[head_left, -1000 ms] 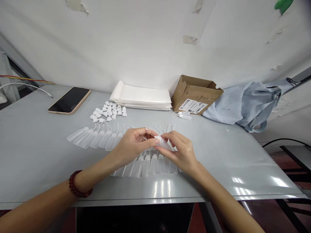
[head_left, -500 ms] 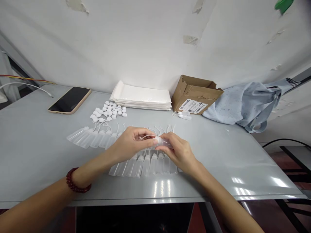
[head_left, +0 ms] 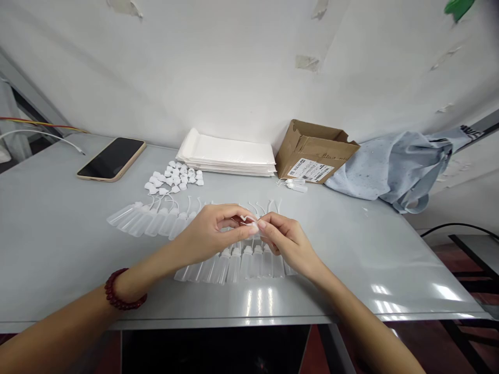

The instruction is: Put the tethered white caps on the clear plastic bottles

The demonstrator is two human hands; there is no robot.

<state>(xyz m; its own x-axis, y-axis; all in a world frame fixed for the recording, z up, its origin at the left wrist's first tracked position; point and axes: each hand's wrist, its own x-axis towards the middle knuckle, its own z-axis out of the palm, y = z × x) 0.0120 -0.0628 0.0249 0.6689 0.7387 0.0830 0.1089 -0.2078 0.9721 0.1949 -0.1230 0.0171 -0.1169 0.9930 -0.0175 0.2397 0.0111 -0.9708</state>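
Nearest, the left hand (head_left: 210, 234) reaches in from about 8 o'clock, a dark red beaded bracelet (head_left: 120, 290) around its wrist, and the right hand (head_left: 288, 241) comes in from about 4 o'clock. Their fingertips meet at the centre of the view, both hands closed in tight pinches around a small white plastic tether loop (head_left: 247, 219). The loop sits between the two hands, partly hidden by the fingers, so its exact shape is hard to make out. The hands hover above a row of translucent plastic squeeze bottles (head_left: 230, 267) lying side by side on a pale grey table (head_left: 351, 249), with a second row of translucent plastic squeeze bottles (head_left: 152, 221) at about 11 o'clock, their thin white tethers (head_left: 268, 208) curling upward. Farther out at 11 o'clock lies a heap of small white plastic caps (head_left: 173, 179), and beyond it at 12 o'clock stands a neat stack of white padded envelopes (head_left: 226, 160). At 1 o'clock, two small translucent bottles (head_left: 294, 185) lie before an open brown cardboard box (head_left: 315, 150). A black smartphone in a tan case (head_left: 111, 159) lies at 10 o'clock, and crumpled pale blue speckled cloth (head_left: 390, 169) sits at 2 o'clock against a white wall (head_left: 195, 67).
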